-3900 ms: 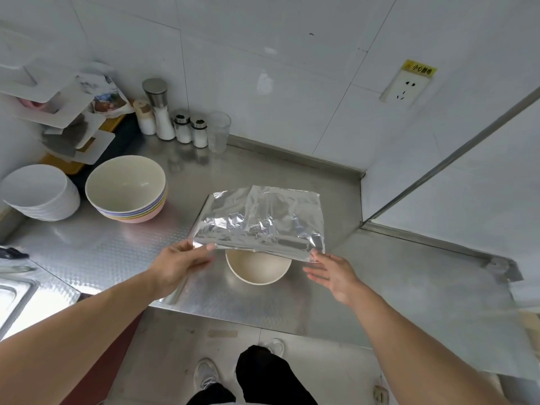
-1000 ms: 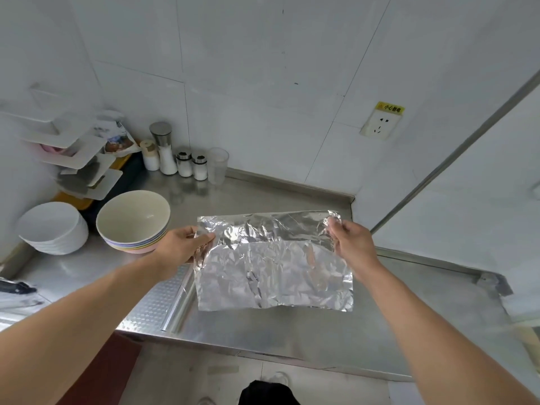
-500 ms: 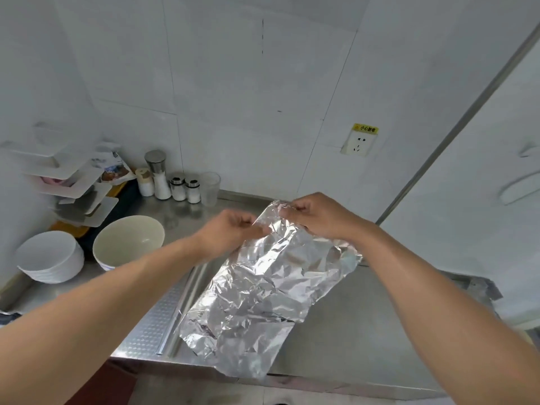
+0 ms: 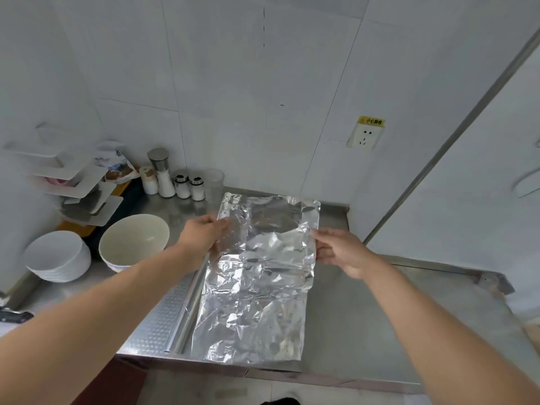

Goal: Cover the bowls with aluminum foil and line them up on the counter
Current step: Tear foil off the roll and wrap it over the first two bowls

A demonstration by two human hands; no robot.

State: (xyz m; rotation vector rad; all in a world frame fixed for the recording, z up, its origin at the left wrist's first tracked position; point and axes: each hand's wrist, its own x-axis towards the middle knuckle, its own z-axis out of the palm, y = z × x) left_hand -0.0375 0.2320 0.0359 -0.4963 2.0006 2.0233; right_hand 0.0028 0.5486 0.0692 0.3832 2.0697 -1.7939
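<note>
A long crinkled sheet of aluminum foil [image 4: 257, 282] hangs spread out over the steel counter [image 4: 365, 317], reaching from near the back wall to the front edge. My left hand [image 4: 201, 235] pinches its left edge and my right hand [image 4: 336, 249] pinches its right edge, both near the upper part of the sheet. A stack of cream bowls [image 4: 134, 241] stands to the left, with a stack of white bowls [image 4: 58, 255] further left. The bowl seen earlier in the middle is hidden behind the foil.
Shakers and jars [image 4: 175, 179] and a clear cup [image 4: 214, 182] line the back wall. A tiered white rack [image 4: 73, 182] stands at the far left. A raised patterned counter section [image 4: 163, 317] adjoins on the left. A wall socket [image 4: 365, 135] sits at the right.
The bunched foil has been pulled apart and spread flat into a long sheet. My hands moved from together at its top to its left and right edges.
</note>
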